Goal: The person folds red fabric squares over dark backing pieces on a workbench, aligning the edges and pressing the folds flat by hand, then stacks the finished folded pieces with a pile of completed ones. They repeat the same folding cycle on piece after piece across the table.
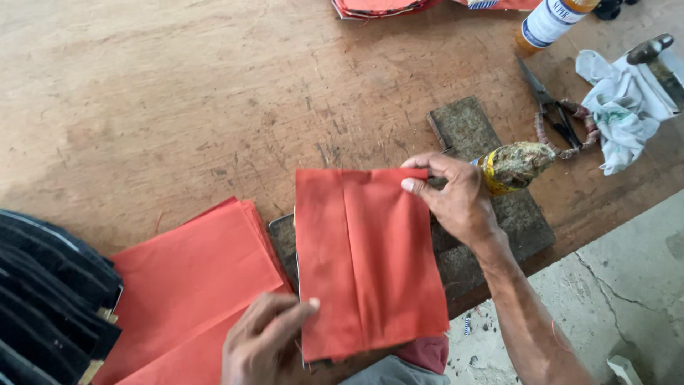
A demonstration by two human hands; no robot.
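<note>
A folded red cloth piece [367, 257] lies on a dark flat pad [499, 214] near the wooden table's front edge. My right hand [456, 196] pinches the cloth's top right corner and also grips a glue-crusted tool with a yellow band [516, 166]. My left hand [267, 339] presses its fingers on the cloth's bottom left edge. A crease runs down the middle of the cloth.
A stack of red cloth sheets [192, 285] lies to the left, beside a pile of dark pieces [50, 292]. Scissors [556, 114], a white rag [623, 107], a glue bottle [552, 20] and more red pieces [377, 7] sit at the back right. Concrete floor shows at lower right.
</note>
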